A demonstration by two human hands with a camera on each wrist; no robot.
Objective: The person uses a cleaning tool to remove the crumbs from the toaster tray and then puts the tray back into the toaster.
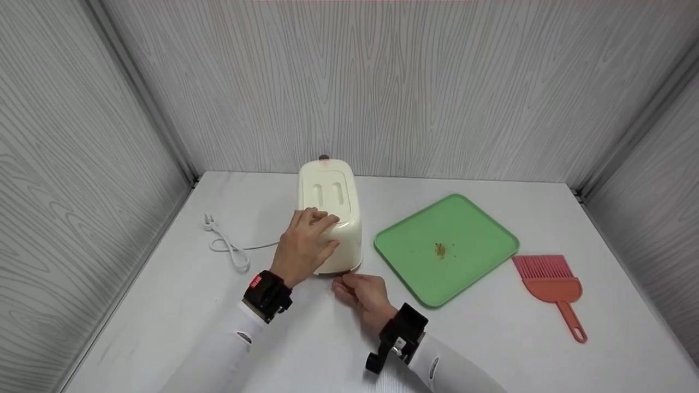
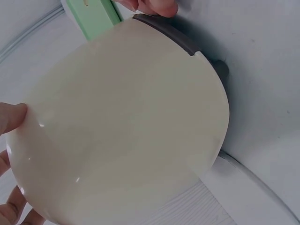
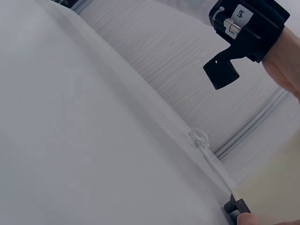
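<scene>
A cream toaster (image 1: pixel 348 248) stands with its narrow end towards me, two raised ovals on its closed top. My left hand (image 1: pixel 300 248) rests on its near top edge, fingers spread over the top and thumb against the end face. Low on that end, a dark strip (image 2: pixel 168 35) looks like the edge of a crumb tray. There my right hand (image 1: pixel 366 297) has its fingers curled and appears to pinch the strip; the exact contact is partly hidden. In the right wrist view a fingertip (image 3: pixel 246 219) touches the dark edge.
Right of the toaster lies a green tray (image 1: pixel 404 234) with a small heap of brown crumbs (image 1: pixel 440 250). Farther right are a red brush and dustpan (image 1: pixel 551 286). The toaster's white cord and plug (image 1: pixel 232 248) lie at left. Grey wood-grain panels (image 1: pixel 382 82) wall the table.
</scene>
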